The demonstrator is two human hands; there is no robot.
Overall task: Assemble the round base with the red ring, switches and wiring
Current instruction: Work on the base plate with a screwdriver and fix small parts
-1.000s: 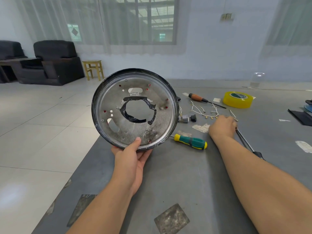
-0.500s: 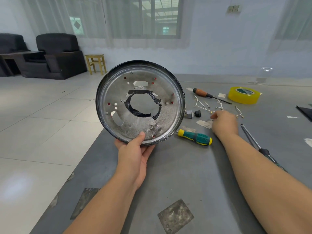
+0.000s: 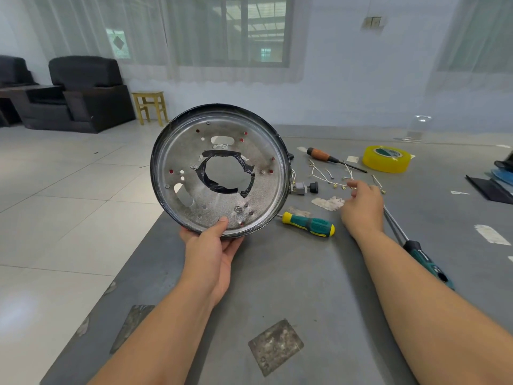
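My left hand [image 3: 212, 251] grips the lower rim of the round metal base [image 3: 177, 151] and holds it upright above the table's left edge, thumb on its inner face. The base has a black rim, a centre hole edged with black tape, and red showing through several small holes. A small grey switch with a black knob [image 3: 304, 188] lies just right of the base. Thin white wires with brass ends [image 3: 323, 176] lie beyond it. My right hand [image 3: 363, 204] hovers over the wires with loosely spread fingers and holds nothing.
On the grey table [image 3: 305, 287] lie a green-and-yellow screwdriver [image 3: 309, 224], an orange-handled screwdriver [image 3: 330, 158], a long green-handled screwdriver [image 3: 416, 251], a yellow tape roll [image 3: 386, 159] and dark items at the far right [image 3: 491, 187]. The table edge drops to floor tiles on the left.
My right hand has drawn left and nearer, from the far wires to the ones by the switch. The base stays in my left hand, almost unmoved.
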